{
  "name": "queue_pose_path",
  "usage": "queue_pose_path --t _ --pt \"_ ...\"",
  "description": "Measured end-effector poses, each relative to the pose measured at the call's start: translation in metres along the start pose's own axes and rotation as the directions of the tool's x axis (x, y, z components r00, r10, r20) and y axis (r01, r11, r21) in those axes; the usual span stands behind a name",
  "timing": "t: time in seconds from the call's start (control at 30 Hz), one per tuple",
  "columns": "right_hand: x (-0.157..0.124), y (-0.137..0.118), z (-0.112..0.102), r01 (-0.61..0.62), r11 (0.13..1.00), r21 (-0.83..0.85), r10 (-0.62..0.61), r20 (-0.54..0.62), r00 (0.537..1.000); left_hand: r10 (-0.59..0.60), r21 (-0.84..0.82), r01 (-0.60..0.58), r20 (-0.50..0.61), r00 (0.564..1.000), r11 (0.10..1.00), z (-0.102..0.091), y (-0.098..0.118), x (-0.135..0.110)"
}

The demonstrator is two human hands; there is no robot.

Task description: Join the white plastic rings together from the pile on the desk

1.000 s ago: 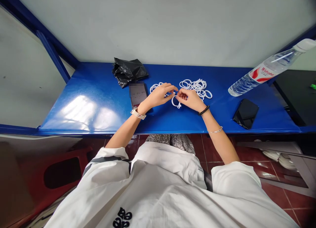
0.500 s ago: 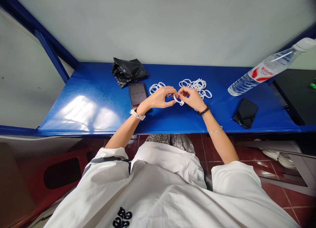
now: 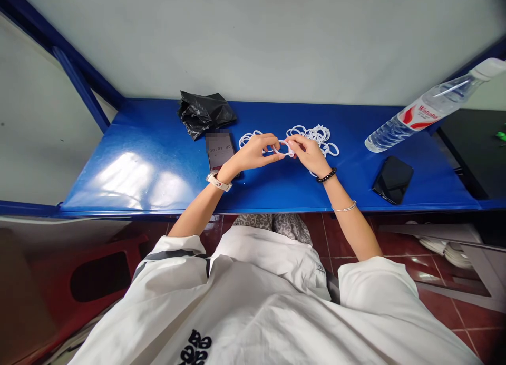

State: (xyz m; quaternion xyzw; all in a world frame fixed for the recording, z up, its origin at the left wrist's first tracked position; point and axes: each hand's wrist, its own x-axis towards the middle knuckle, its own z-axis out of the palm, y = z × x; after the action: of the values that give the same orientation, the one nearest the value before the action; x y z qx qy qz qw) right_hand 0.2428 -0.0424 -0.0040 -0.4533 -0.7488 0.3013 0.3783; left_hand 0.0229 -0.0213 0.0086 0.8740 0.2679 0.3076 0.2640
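Note:
A small white ring (image 3: 281, 154) with a knob-like end on its right is held between my two hands, above the blue table. My left hand (image 3: 256, 151) pinches its left side between thumb and fingers. My right hand (image 3: 309, 151) grips the right side at the knob, with the fingertips partly hiding it. Just behind my right hand lies a tangled pile of similar white rings (image 3: 319, 133). A smaller group of white rings (image 3: 245, 139) rests behind my left hand, partly covered by it.
A phone showing a timer (image 3: 220, 149) lies beside my left wrist, with a crumpled black plastic bag (image 3: 206, 113) behind it. To the right stand a tall water bottle (image 3: 427, 112) and a dark phone (image 3: 393, 180). The blue table (image 3: 276, 194) ends at a wall behind.
The ring has turned so that its round opening shows between my hands. My right fingers have shifted to the knob end, and my left hand has moved slightly up.

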Motion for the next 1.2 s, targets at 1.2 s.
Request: queue_pose_path --t 1.2 --pt "-0.0022 -0.0089 0.0011 0.012 0.997 0.081 -0.016 0.051 0.999 -0.171 0.005 0.171 -0.027 0.985 0.985 0.0073 -0.0003 0.0002"
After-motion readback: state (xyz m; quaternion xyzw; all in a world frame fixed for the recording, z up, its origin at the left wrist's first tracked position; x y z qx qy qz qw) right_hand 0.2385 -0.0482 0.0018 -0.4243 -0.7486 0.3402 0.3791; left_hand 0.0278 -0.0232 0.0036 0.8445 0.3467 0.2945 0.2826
